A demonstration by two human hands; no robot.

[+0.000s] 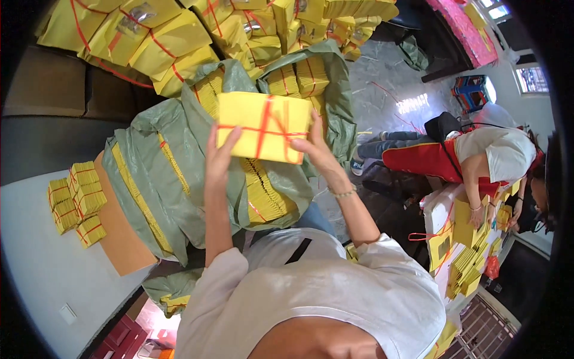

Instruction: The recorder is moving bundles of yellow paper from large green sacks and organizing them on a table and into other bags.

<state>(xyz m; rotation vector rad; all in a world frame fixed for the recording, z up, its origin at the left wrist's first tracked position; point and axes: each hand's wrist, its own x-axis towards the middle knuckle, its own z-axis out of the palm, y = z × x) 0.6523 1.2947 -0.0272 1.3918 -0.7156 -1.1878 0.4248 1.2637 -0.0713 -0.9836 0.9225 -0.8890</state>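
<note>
Holding a yellow paper bundle (264, 127) between both hands, left hand (220, 154), right hand (315, 149). Long axis running left-right, tilting slightly. Hovering over the green sack (167, 179).

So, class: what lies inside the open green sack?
Inside the green sack lie stacks of yellow paper bundles. The held yellow packet and sack folds cover the rest.

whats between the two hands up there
In the head view, a yellow bundle tied with red string sits between the left hand and right hand.
</note>
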